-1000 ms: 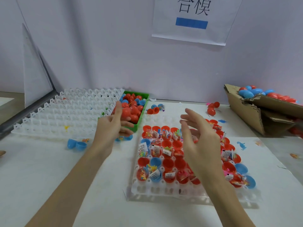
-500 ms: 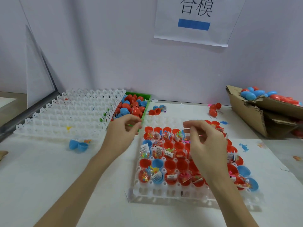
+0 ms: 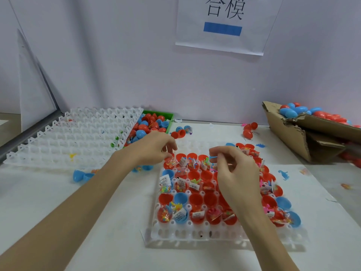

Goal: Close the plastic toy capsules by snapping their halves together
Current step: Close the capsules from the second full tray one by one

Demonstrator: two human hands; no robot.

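Right now both hands sit over the far rows of the white tray (image 3: 195, 234), which lies on the white table (image 3: 58, 202) at about 5 o'clock from frame centre. Tray cells hold open capsule halves (image 3: 195, 199), mostly red, a few blue, many stuffed with small bagged toys (image 3: 180, 213). Left hand (image 3: 154, 148) is at the tray's far-left corner, fingers curled down with tips touching a red half and a clear toy bag (image 3: 172, 162); looks like a pinch on the bag, but cannot tell for sure. Right hand (image 3: 237, 173) is over the tray's far middle, fingers curled, thumb and forefinger pinched together; a bit of blue shows right at its fingertips, cannot tell whether it's gripped. Green bin (image 3: 168, 116) full of loose red and blue halves sits at 11 o'clock from the tray, just behind the left hand. Stack of empty white trays (image 3: 78, 137) at 9 to 10 o'clock, leaning onto the bin's left edge. Loose blue halves (image 3: 81, 176) on the table at 9 o'clock of the tray, beside the left forearm. Torn cardboard box (image 3: 293, 137) with closed red and blue capsules (image 3: 295, 112) at 2 o'clock. Couple of red capsules (image 3: 249, 131) on the table at 12 to 1 o'clock. Paper sign (image 3: 222, 24) with a blue bar on the wall at 12.
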